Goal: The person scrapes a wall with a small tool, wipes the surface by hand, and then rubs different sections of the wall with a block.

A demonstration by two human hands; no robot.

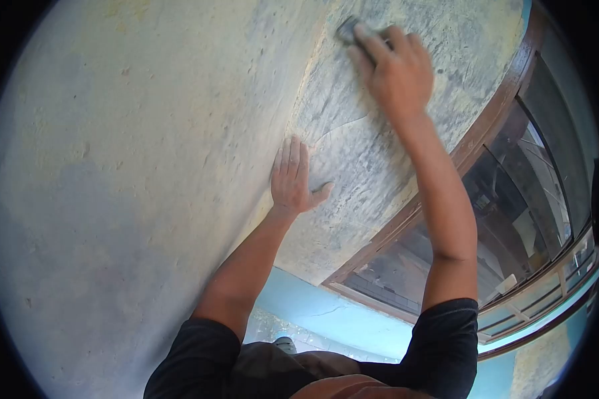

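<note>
My right hand point(400, 70) is closed around a small dark block point(347, 30), which looks like a sanding block, and holds it against the upper part of the wall. Most of the block is hidden under my fingers. Lower down, my left hand point(291, 176) lies flat on the wall, fingers straight and thumb spread to the side, holding nothing. Pale dust coats its fingers. Around both hands the wall point(353, 159) is cream with grey scuffed patches. A thin crack runs between the two hands.
To the right stands a brown wooden window frame point(393, 229) with dark glass panes point(512, 193). Below my arms is a light blue painted band point(333, 312). A shoe point(285, 344) shows on the floor beneath. Smoother, stained wall point(113, 199) fills the left side.
</note>
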